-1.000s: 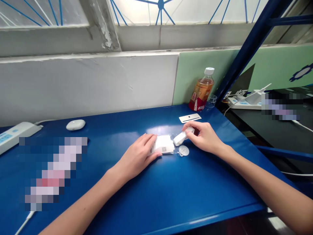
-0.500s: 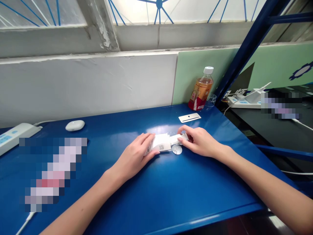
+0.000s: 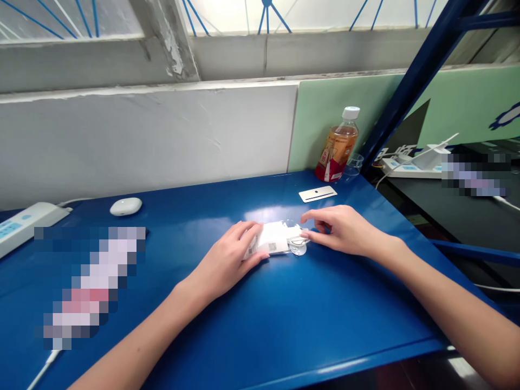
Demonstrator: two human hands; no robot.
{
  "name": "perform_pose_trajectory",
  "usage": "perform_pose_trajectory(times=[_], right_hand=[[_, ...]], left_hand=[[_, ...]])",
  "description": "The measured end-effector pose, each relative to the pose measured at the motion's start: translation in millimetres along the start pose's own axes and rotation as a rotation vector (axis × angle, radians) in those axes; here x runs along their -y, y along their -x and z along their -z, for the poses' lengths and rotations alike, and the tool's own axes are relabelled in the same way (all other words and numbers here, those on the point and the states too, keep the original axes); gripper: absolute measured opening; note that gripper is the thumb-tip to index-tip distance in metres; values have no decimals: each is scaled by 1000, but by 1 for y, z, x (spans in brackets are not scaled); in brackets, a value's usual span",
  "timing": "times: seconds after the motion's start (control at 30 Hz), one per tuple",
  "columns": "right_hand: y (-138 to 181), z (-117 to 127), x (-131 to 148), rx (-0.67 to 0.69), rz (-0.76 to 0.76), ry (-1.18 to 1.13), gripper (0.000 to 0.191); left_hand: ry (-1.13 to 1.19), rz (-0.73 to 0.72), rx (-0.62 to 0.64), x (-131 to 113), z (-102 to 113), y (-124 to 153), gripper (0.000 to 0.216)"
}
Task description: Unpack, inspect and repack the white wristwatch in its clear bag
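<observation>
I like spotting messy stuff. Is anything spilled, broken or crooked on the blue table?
Nothing stands out. The bottle stands upright with its cap on, nothing is spilled on the blue table, and the left hand and right hand rest at the small white packet.

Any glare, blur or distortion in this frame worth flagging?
Head view: window light makes a pale glare patch on the blue table behind the white packet; edges bow from the wide lens; pixelated blocks mask areas left and right; both hands, left hand and right hand, are sharp.
</observation>
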State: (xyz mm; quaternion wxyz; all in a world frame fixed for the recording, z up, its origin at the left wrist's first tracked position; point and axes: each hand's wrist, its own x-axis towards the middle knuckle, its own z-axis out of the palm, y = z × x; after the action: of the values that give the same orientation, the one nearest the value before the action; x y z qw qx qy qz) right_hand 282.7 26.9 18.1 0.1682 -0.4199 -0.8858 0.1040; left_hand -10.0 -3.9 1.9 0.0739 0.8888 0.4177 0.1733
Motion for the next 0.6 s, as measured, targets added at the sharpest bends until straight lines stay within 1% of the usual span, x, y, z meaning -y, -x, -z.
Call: perform_pose_trajectory(times=[0.07,0.17,0.27,0.4,0.5,0.6], right_hand=[[1,3,-2,-6,53,-16,30],[0,0,0,18,97,-45,32],[0,-7,2,2,98,-75,27],[0,-12,3,-63,94,-107,21],[0,-12,2,-94,98,-113,21],[-1,-12,2,-86,88,-120,22]], left_hand=[[3,1,4,0,0,0,48],[6,-3,2,-1,0,1,48],[19,-11,-3,-3,-1,0,48],[39,-7,-9,-3,-2,0,47],[44,-7,-7,-2,-3,0,47],[45,-5,-5,-2,-3,0,48]])
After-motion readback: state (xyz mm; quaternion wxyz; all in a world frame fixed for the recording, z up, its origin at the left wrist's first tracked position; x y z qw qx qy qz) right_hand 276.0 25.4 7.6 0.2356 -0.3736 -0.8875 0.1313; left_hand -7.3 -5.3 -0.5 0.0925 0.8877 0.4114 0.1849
